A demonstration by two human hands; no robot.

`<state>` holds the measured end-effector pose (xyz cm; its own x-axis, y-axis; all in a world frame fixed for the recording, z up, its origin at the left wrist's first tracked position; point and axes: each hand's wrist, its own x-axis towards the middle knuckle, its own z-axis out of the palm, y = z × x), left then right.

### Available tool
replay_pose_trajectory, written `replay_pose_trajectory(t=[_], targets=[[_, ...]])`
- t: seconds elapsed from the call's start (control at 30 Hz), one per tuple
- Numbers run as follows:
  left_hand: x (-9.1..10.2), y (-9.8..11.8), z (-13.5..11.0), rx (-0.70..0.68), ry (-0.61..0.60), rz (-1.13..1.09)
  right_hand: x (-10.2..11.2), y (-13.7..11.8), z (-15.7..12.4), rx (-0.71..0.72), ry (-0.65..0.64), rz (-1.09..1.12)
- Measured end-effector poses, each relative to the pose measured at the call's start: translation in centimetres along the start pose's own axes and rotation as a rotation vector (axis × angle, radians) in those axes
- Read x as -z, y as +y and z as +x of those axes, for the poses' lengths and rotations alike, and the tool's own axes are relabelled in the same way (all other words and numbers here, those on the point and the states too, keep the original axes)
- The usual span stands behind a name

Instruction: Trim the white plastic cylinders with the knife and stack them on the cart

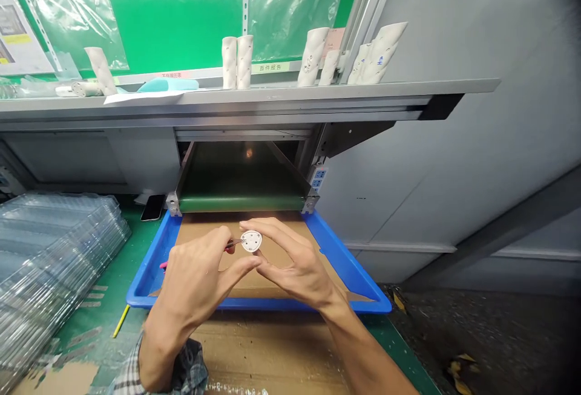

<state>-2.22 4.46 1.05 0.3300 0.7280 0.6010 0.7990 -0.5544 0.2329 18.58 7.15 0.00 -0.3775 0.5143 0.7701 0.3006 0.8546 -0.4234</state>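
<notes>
My left hand point(197, 277) is closed around a small hand tool with a pinkish-red handle point(164, 266), most of it hidden by the fingers. The tool's narrow dark tip point(234, 242) touches the left edge of a white round plastic part point(251, 241). Several small holes or dark marks dot the face of that part, which is turned toward me. Between its thumb and fingers, my right hand point(290, 262) grips the part at its rim. Both hands are above a blue tray point(272, 303) lined with cardboard point(284, 283).
A green conveyor belt point(240, 203) ends over the tray's far side. Stacked clear plastic trays point(49, 262) stand at left, near a phone point(153, 207) and a yellow stick point(120, 322). White twisted tubes point(312, 56) stand on the metal shelf point(254, 104) above.
</notes>
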Motion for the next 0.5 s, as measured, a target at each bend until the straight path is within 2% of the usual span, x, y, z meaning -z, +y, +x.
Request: replay_pose_trajectory(t=[0.17, 0.33, 0.5], targets=[[-0.45, 0.28, 0.03, 0.040, 0.021, 0.071, 0.17, -0.30, -0.07, -0.019, -0.059, -0.045], [-0.35, 0.18, 0.05, 0.032, -0.001, 0.068, 0.05, -0.33, -0.18, 0.010, -0.060, -0.066], [-0.43, 0.31, -0.13, -0.001, 0.029, 0.133, 0.00, -0.16, -0.36, 0.043, -0.031, -0.111]])
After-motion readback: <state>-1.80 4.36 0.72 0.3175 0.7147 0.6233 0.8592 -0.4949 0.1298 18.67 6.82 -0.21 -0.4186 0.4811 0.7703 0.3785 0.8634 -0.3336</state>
